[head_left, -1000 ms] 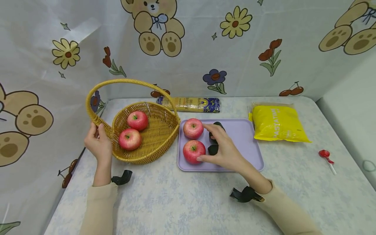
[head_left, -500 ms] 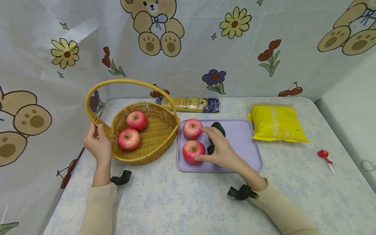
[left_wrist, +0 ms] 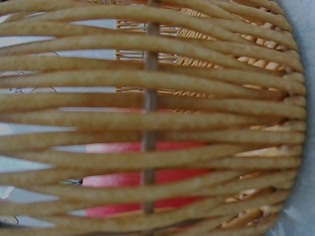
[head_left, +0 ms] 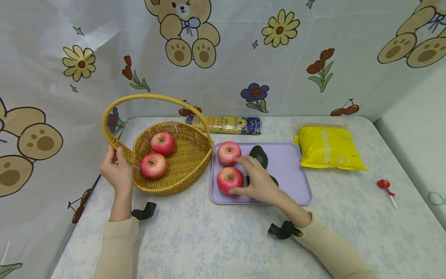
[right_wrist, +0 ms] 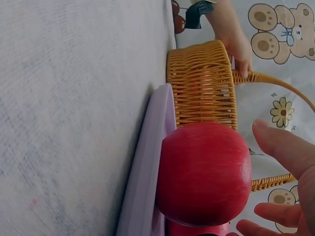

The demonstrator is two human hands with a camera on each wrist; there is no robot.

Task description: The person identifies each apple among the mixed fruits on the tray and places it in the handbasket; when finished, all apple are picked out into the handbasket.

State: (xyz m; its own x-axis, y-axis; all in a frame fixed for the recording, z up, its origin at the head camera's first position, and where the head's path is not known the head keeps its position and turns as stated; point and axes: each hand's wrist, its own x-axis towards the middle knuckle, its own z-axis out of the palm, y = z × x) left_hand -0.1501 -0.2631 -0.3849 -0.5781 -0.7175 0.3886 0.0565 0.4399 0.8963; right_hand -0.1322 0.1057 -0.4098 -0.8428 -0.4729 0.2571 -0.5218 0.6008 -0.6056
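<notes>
My left hand grips the left base of the handle on a yellow wicker basket. Inside it lie two red apples, partly seen through the weave in the left wrist view. On a lilac tray, my right hand reaches over the front red apple, thumb and fingers spread. In the right wrist view, a gap shows between the thumb and that apple. Another apple sits just behind it. A dark green avocado lies beside them; a second is mostly hidden under the hand.
A long gold-and-blue packet lies along the table's back edge. Right of the tray is a yellow pasta bag, with a red lollipop farther right. A patterned curtain hangs behind.
My right hand has shifted slightly left and toward the front apple, its fingers leaving the back apple's side. More of the back avocado shows. The left hand and basket stay put.
</notes>
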